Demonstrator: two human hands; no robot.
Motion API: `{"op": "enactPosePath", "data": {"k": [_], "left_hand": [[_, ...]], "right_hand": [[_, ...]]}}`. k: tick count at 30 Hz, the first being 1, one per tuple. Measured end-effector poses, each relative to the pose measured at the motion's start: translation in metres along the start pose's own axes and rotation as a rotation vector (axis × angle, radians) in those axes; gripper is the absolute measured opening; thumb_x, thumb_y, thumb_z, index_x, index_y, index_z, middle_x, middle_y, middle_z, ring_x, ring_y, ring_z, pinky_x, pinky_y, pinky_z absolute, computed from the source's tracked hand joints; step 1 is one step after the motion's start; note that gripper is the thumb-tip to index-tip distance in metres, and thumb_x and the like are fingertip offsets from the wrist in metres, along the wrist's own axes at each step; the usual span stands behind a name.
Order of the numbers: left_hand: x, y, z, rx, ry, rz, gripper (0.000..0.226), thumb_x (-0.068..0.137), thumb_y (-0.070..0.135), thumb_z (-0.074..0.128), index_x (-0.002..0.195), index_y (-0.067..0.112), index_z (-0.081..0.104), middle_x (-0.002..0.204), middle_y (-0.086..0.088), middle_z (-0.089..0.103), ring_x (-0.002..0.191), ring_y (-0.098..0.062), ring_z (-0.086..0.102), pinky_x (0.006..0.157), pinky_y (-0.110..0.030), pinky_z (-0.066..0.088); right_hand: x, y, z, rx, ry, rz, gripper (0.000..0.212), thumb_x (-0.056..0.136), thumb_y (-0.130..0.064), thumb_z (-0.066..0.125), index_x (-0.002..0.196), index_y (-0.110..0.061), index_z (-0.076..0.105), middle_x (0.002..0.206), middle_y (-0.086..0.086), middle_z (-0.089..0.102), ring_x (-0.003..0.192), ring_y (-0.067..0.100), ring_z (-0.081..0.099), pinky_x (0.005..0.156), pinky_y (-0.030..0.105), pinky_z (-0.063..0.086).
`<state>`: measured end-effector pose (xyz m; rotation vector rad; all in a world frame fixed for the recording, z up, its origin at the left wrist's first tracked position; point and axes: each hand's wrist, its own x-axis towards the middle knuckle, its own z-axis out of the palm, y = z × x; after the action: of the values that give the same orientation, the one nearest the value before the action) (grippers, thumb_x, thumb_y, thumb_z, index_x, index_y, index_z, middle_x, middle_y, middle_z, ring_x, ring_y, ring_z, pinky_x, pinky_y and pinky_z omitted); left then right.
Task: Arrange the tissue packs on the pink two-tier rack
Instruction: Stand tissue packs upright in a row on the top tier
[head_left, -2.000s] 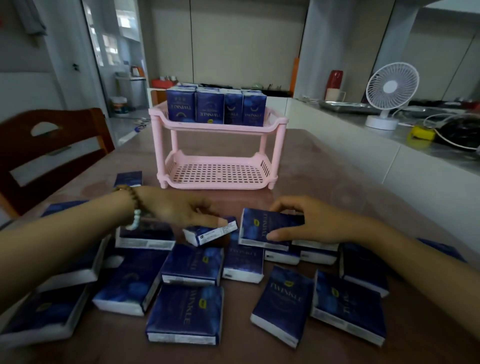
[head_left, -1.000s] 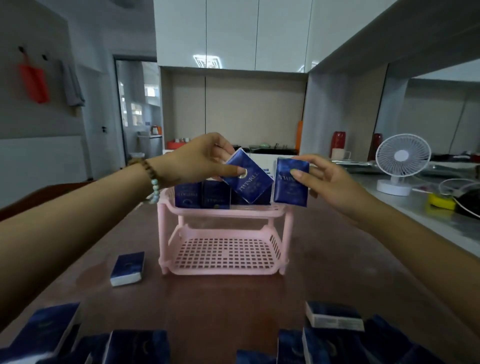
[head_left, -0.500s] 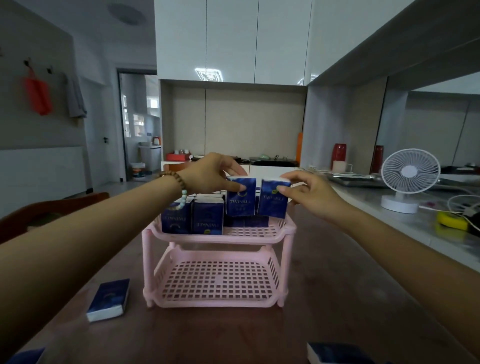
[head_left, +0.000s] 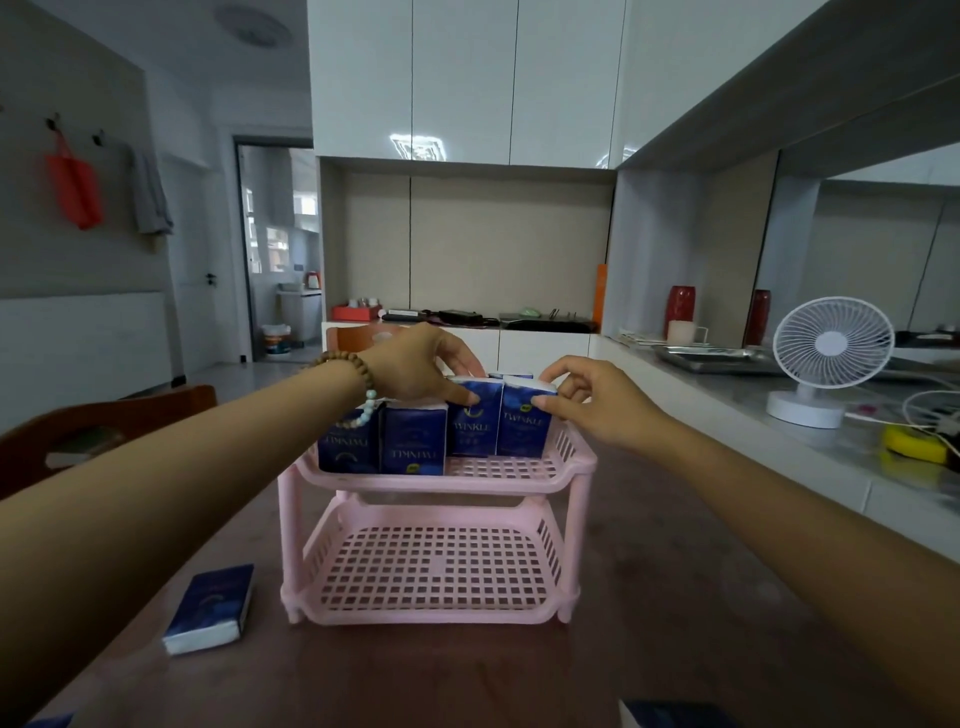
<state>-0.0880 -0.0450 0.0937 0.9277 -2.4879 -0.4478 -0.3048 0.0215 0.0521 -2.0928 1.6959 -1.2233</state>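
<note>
While one tissue pack (head_left: 472, 428) is pinched by the left hand (head_left: 415, 369) and its neighbour (head_left: 522, 431) by the right hand (head_left: 597, 402), both upright on the upper tier (head_left: 519, 480) of the pink rack (head_left: 431, 616), seating is judged under way and release is called for next.

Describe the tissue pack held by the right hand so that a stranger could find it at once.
Start at the pink two-tier rack on the brown table. Along the front of its top tier stand four blue packs. The tissue pack is the rightmost, and the only one pinched by the right hand.
</note>
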Motion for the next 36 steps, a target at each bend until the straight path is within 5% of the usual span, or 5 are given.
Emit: {"op": "enactPosePath", "data": {"k": [8, 13, 22, 28, 36], "left_hand": [[0.003, -0.005, 0.006, 0.007, 0.019, -0.043, 0.018, 0.076, 0.015, 0.074, 0.08, 0.028, 0.063, 0.1, 0.003, 0.067, 0.098, -0.014, 0.061, 0.089, -0.028, 0.051], [0.005, -0.007, 0.005, 0.023, 0.012, -0.083, 0.02, 0.076, 0.019, 0.075, 0.074, 0.032, 0.06, 0.097, 0.002, 0.067, 0.095, -0.015, 0.06, 0.093, -0.034, 0.049], [0.001, -0.003, 0.001, 0.003, 0.012, -0.053, 0.016, 0.078, 0.024, 0.073, 0.084, 0.031, 0.059, 0.102, 0.003, 0.062, 0.091, -0.011, 0.057, 0.087, -0.029, 0.048], [-0.016, 0.017, 0.005, 0.084, 0.135, 0.023, 0.024, 0.082, 0.029, 0.069, 0.104, 0.026, 0.061, 0.114, 0.006, 0.058, 0.108, -0.015, 0.053, 0.09, -0.031, 0.048], [-0.067, 0.076, 0.044, 0.059, 0.144, 0.225, 0.029, 0.082, 0.033, 0.067, 0.11, 0.027, 0.062, 0.111, 0.011, 0.059, 0.101, -0.005, 0.055, 0.086, -0.02, 0.048]], "right_hand": [[0.001, 0.002, 0.006, -0.07, -0.029, 0.01, 0.023, 0.084, -0.022, 0.067, 0.097, -0.018, 0.05, 0.087, 0.006, 0.066, 0.084, 0.021, 0.062, 0.071, 0.031, 0.05], [0.001, 0.003, 0.008, -0.098, -0.042, 0.001, 0.025, 0.083, -0.024, 0.068, 0.098, -0.018, 0.049, 0.093, 0.008, 0.067, 0.089, 0.024, 0.063, 0.078, 0.04, 0.054], [-0.004, 0.006, 0.003, -0.13, -0.001, -0.008, 0.033, 0.082, -0.029, 0.069, 0.107, -0.018, 0.051, 0.086, -0.007, 0.057, 0.074, 0.009, 0.055, 0.066, 0.024, 0.048], [-0.012, 0.002, -0.004, -0.157, 0.039, -0.037, 0.037, 0.082, -0.034, 0.068, 0.113, -0.021, 0.053, 0.11, -0.002, 0.055, 0.089, 0.013, 0.057, 0.073, 0.025, 0.051], [-0.087, -0.012, -0.038, -0.005, 0.058, -0.017, 0.026, 0.082, -0.034, 0.065, 0.105, -0.026, 0.059, 0.104, -0.013, 0.06, 0.09, 0.003, 0.059, 0.071, 0.013, 0.05]]}}
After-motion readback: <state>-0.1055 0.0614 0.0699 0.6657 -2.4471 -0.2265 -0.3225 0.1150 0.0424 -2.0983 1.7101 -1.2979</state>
